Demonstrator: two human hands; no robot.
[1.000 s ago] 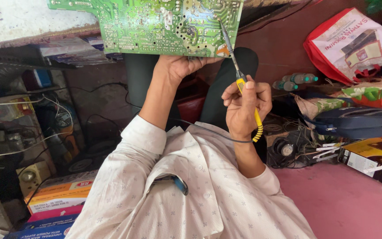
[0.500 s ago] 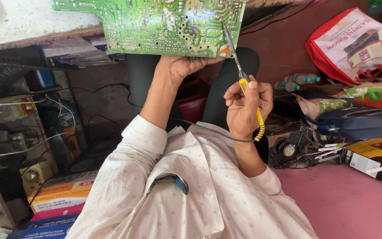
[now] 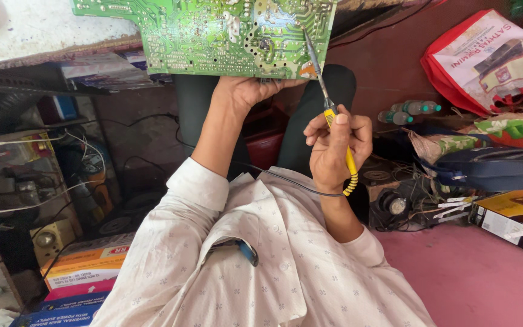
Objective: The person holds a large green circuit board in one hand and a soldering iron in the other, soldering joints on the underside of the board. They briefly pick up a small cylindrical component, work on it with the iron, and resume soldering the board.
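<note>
**A:** What is the right hand (image 3: 334,151) doing?

**B:** It is gripping a soldering iron (image 3: 329,115) by its yellow handle, fingers curled tight around it and thumb pressing along the top. The thin metal shaft is pointing up and away, and its tip is meeting the solder side of the green circuit board (image 3: 213,33) near the board's right edge.

**A:** And the left hand (image 3: 246,91)?

**B:** It is holding the board from its near edge, fingers closing under the lower rim, close to the middle. The board is sitting at the far centre of the scene, tilted toward the person, leaning out from the white worktop (image 3: 25,27) at far left.

**A:** Anything trailing from the tool?

**B:** A black cord (image 3: 286,181) is running from the handle's coiled yellow end leftward across the pale patterned shirt (image 3: 261,266).

**A:** What is lying around?

**B:** On the right, a red and white bag (image 3: 485,60) is resting against the wall, with plastic bottles (image 3: 410,110) just left of it and a dark blue bag (image 3: 491,166) nearer. A small speaker (image 3: 394,206) is sitting among the wires near the right elbow. On the left, cardboard boxes (image 3: 83,266) are stacking up at the near corner.
</note>
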